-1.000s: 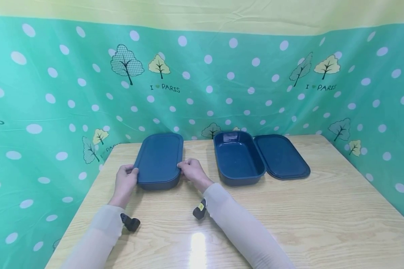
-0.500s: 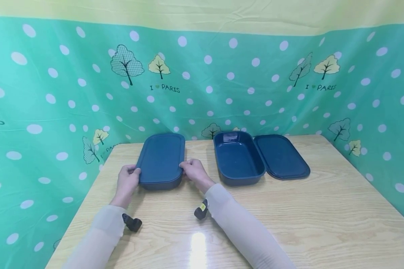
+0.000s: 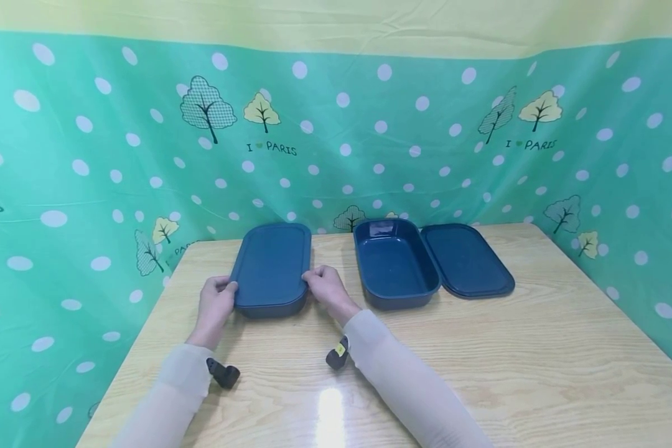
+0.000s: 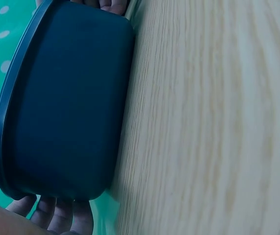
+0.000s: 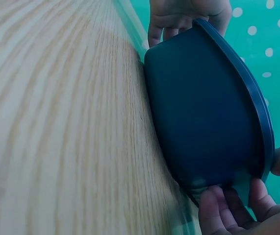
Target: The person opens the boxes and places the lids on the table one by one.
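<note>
A dark blue rectangular food container [image 3: 273,264] with its lid on stands at the back left of the table. My left hand [image 3: 215,303] grips its left side, thumb at the lid's rim. On the opposite side my right hand [image 3: 329,290] holds it the same way, thumb on the rim. In the left wrist view the container's end wall [image 4: 68,103] shows, with my left fingers [image 4: 61,215] against the side wall below the rim. The right wrist view shows my right fingers [image 5: 223,205] against the other side wall. Inside the container is hidden.
To the right stands a second dark blue container [image 3: 397,264] without a lid. A matching flat lid [image 3: 469,260] lies right beside it on the wooden table [image 3: 481,373]. A green dotted curtain [image 3: 336,124] hangs behind the table's back edge.
The lidded container and both hands have shifted slightly to the right together. The open container and the loose lid have stayed where they were.
</note>
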`<action>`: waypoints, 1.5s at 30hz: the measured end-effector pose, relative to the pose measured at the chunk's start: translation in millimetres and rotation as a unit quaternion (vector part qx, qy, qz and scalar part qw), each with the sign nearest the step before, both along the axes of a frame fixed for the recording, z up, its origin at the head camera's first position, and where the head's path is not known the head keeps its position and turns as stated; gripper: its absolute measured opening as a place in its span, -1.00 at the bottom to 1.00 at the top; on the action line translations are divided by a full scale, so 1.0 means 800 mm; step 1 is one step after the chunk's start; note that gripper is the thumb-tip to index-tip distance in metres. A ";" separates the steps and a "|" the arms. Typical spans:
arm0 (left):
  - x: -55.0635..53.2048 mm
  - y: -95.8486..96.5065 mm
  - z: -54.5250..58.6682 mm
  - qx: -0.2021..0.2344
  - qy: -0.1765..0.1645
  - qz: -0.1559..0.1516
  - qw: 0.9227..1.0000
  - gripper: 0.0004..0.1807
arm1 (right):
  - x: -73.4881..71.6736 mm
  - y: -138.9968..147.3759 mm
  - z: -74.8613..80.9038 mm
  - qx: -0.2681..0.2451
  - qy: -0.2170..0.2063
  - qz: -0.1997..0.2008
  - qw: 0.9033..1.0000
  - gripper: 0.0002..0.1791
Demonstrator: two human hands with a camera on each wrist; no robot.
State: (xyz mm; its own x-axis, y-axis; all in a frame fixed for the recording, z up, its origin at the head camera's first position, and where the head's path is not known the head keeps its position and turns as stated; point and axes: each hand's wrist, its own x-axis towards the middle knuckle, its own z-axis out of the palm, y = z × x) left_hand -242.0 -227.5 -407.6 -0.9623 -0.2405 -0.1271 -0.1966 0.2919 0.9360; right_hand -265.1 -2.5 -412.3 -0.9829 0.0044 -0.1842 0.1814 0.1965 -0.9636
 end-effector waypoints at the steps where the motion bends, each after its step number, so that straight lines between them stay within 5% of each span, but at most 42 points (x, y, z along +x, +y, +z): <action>1: 0.000 0.001 0.000 0.002 0.001 0.000 1.000 -0.50 | 0.001 0.000 0.000 0.002 0.002 -0.002 1.000 -0.82; 45: 0.001 0.028 -0.007 0.040 0.006 -0.004 0.999 -0.52 | 0.012 0.024 -0.002 0.017 0.033 -0.041 0.998 -0.83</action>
